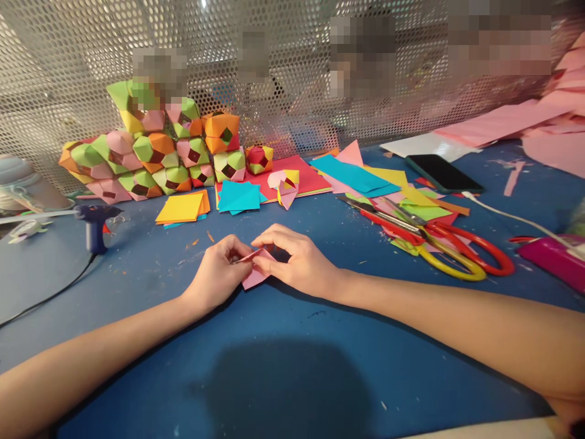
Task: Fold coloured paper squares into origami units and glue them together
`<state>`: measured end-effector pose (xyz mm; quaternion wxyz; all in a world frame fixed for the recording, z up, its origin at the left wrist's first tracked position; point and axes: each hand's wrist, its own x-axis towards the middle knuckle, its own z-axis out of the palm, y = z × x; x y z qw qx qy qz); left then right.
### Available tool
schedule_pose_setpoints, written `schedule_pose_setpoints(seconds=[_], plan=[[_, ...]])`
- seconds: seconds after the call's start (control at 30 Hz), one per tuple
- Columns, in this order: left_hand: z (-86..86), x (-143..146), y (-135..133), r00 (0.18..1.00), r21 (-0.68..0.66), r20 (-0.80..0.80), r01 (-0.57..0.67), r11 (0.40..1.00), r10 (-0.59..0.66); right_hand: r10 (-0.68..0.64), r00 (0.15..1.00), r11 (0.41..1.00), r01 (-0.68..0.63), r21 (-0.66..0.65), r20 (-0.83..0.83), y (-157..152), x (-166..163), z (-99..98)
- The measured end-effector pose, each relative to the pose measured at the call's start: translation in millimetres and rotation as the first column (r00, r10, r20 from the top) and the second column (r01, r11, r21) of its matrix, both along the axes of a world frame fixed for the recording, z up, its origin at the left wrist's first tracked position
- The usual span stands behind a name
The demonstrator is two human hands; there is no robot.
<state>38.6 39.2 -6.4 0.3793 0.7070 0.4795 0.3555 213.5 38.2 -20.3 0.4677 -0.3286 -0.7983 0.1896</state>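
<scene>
A small piece of pink paper, partly folded, is pinched between both hands just above the blue table. My left hand grips its left side, fingers curled and thumb on top. My right hand holds the right side with thumb and fingers closed on it. The fingers hide part of the paper's folds. Beyond the hands sit a stack of blue paper squares, a stack of yellow paper squares and a partly assembled pink and yellow folded paper piece.
Folded paper balls are piled against the perforated metal screen. A glue gun with a cord stands at left. On the right lie scissors, coloured paper scraps, a phone, a white cable and a magenta case.
</scene>
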Motion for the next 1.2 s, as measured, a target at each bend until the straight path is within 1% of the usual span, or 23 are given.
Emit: schedule_pose_setpoints(seconds=[0.1, 0.17, 0.27, 0.33, 0.4, 0.47, 0.53, 0.6, 0.63, 0.77, 0.87, 0.97, 1.07, 1.2], plan=[[0.1, 0.9, -1.9, 0.999, 0.013, -0.027, 0.028, 1.0, -0.027, 0.072, 0.997, 0.992, -0.074, 0.1, 0.02, -1.2, 0.3, 2.3], [1.1, 1.7, -4.1, 0.996, 0.028, -0.078, 0.05, 0.998, -0.048, 0.107, 0.993, 0.982, -0.113, 0.152, 0.048, -1.4, 0.4, 3.3], [3.0, 3.0, -7.2, 0.987, 0.059, -0.151, 0.07, 0.996, -0.06, 0.113, 0.992, 0.977, -0.122, 0.174, 0.058, -1.3, 0.6, 3.6], [3.7, 3.2, -7.7, 0.989, 0.065, -0.142, 0.056, 0.996, -0.046, 0.101, 0.995, 0.983, -0.103, 0.154, 0.023, -1.4, 0.5, 3.3], [3.8, 2.9, -6.7, 0.997, 0.07, -0.078, 0.013, 0.997, -0.007, 0.077, 0.997, 0.991, -0.075, 0.107, -0.021, -1.4, 0.1, 2.8], [4.0, 2.4, -4.8, 0.999, 0.069, 0.011, -0.043, 0.997, 0.042, 0.014, 0.998, 1.0, -0.013, 0.014, -0.058, -0.8, -0.5, 2.2], [4.4, 2.2, -3.1, 0.994, 0.054, 0.07, -0.088, 0.995, 0.084, -0.053, 0.996, 0.993, 0.046, -0.108, -0.065, 0.5, -0.9, 1.7], [5.1, 2.5, -2.2, 0.991, 0.033, 0.083, -0.109, 0.994, 0.106, -0.088, 0.994, 0.978, 0.075, -0.197, -0.057, 2.0, -1.2, 1.2], [5.5, 2.9, -2.1, 0.991, 0.025, 0.079, -0.11, 0.994, 0.108, -0.094, 0.994, 0.973, 0.08, -0.217, -0.054, 2.6, -1.3, 0.9], [6.9, 5.0, -3.0, 0.996, 0.003, 0.05, -0.071, 0.997, 0.071, -0.088, 0.994, 0.975, 0.073, -0.211, -0.063, 3.6, -1.9, -0.8], [7.8, 5.3, -3.5, 0.999, 0.006, -0.015, -0.047, 0.999, 0.047, -0.069, 0.997, 0.976, 0.058, -0.209, -0.045, 3.1, -1.7, -1.8], [7.6, 3.8, -2.6, 0.995, 0.034, -0.06, -0.081, 0.996, 0.083, -0.057, 0.998, 0.975, 0.048, -0.216, -0.036, 2.5, -1.3, -0.8], [5.9, 1.8, -0.9, 0.99, 0.056, -0.04, -0.136, 0.989, 0.139, -0.078, 0.995, 0.971, 0.062, -0.229, -0.061, 2.4, -1.2, 1.6], [4.6, 1.1, 0.1, 0.989, 0.052, -0.017, -0.147, 0.988, 0.148, -0.084, 0.99, 0.975, 0.059, -0.214, -0.113, 2.6, -0.8, 3.2]])
